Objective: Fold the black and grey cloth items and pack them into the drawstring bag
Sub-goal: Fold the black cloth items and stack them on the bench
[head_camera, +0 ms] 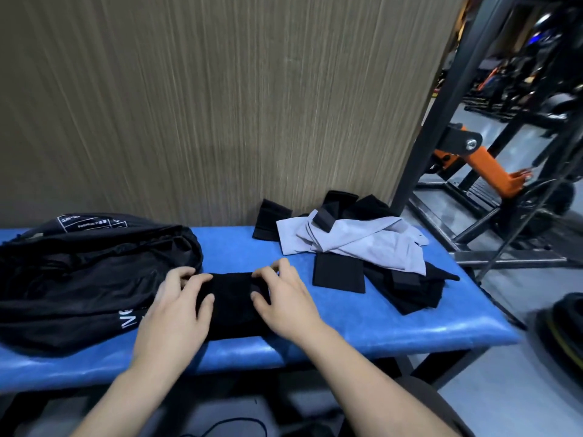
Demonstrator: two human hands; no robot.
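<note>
A folded black cloth [232,302] lies on the blue padded bench [394,323], in the middle near the front edge. My left hand [176,313] holds its left end and my right hand [284,298] holds its right end, fingers curled over the fabric. The black drawstring bag [79,279] with white print lies slumped at the left, touching the cloth. At the right a grey cloth [356,241] is heaped over several black cloth pieces [410,288]. A flat black folded piece [339,273] lies just right of my right hand.
A wood-grain wall panel [220,105] rises directly behind the bench. Black metal gym frames and an orange machine arm [485,165] stand to the right. Black weight plates [564,332] sit on the floor at the far right. A dark cable [239,427] lies under the bench.
</note>
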